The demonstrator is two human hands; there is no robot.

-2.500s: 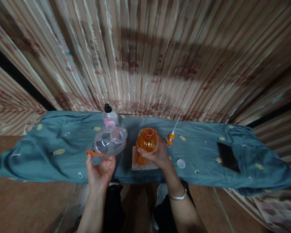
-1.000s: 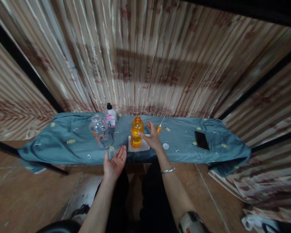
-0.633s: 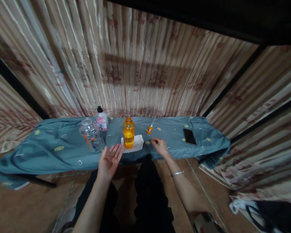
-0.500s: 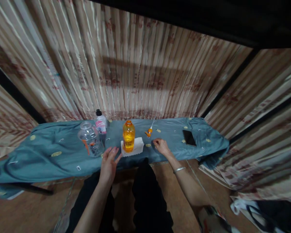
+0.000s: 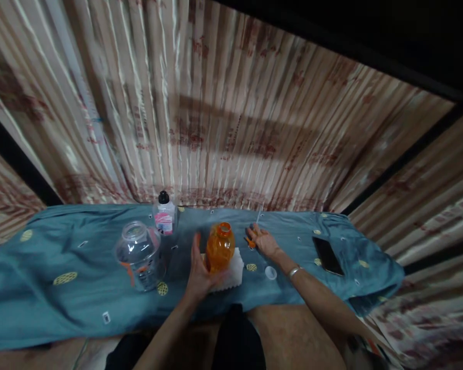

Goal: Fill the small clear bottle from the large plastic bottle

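Observation:
A see-through orange bottle (image 5: 220, 249) with an uncapped neck stands on a folded white cloth (image 5: 236, 270). My left hand (image 5: 199, 275) curves around its lower left side, fingers apart and thumb across the front; motion smears the fingers. Farther right, my right hand (image 5: 266, 243) has its fingers closed over an orange pump head (image 5: 250, 242), whose clear tube points away toward the curtain. Part of the pump is hidden under the fingers. Near my right wrist lies a small round whitish lid (image 5: 270, 273).
A large clear jar (image 5: 139, 257) with orange markings stands to the left. Behind it is a clear bottle (image 5: 164, 216) with a black cap and pink label. A black phone (image 5: 327, 255) lies at the right. Teal fabric (image 5: 88, 257) covers the bench, backed by a striped curtain (image 5: 224, 128).
My left hand has moved from beside the cloth up around the orange bottle. My right hand has reached forward onto the pump, uncovering the round lid. The camera view has shifted.

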